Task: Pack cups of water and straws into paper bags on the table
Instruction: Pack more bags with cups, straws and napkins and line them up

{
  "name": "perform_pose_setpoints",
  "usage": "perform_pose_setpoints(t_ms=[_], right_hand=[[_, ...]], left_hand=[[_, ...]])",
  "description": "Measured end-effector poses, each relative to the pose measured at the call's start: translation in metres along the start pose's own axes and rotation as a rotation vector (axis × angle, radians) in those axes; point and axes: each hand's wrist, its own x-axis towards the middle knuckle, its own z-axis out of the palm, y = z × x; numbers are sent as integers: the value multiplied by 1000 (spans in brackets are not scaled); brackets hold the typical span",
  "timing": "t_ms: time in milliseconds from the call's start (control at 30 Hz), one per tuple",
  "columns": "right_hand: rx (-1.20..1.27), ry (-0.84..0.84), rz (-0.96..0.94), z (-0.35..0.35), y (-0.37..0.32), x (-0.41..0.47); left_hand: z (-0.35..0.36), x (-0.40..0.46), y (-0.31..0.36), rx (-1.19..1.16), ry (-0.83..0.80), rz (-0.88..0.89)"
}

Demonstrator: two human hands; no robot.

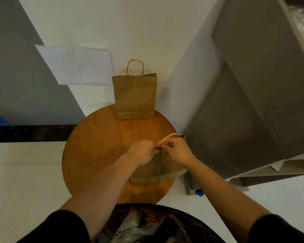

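- Work surface: a round wooden table (95, 155) with an orange-brown top, standing on a pale tiled floor (25, 172).
- Item 1: a brown paper bag with twisted paper handles (135, 95) stands upright at the far edge of the table, against the white wall (112, 23). Its handles point up; its contents cannot be seen.
- Item 2: a second brown paper bag (153, 171) sits at the near right part of the table, below both hands. Its pale twisted handles (167, 137) rise to the right of the hands.
- Left hand (142, 151): fingers curled tight, pinching the top edge or handle of the second bag at its mouth.
- Right hand (177, 151): fingers curled likewise, gripping the same bag's handle. The two hands nearly touch.
- Whether the near bag's mouth is open cannot be told; the hands cover it.
- Surroundings: a white sheet of paper with faint line drawings (75, 65) is fixed to the wall, left of the far bag. A grey cabinet (235, 102) stands just right of the table.
- A small blue object (199, 192) lies on the floor by the cabinet's foot.
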Motion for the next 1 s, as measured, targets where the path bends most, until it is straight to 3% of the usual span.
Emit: perform_pose_setpoints(t_ms=[500, 700, 1000], right_hand=[[-222, -177, 45, -8, -13, 10], [-68, -112, 87, -14, -13, 10], [-48, -151, 128, -22, -16, 6]], left_hand=[[5, 1, -6, -100, 19, -15], [0, 3, -4, -98, 9, -20], [6, 6, -1, -37, 64, 3]])
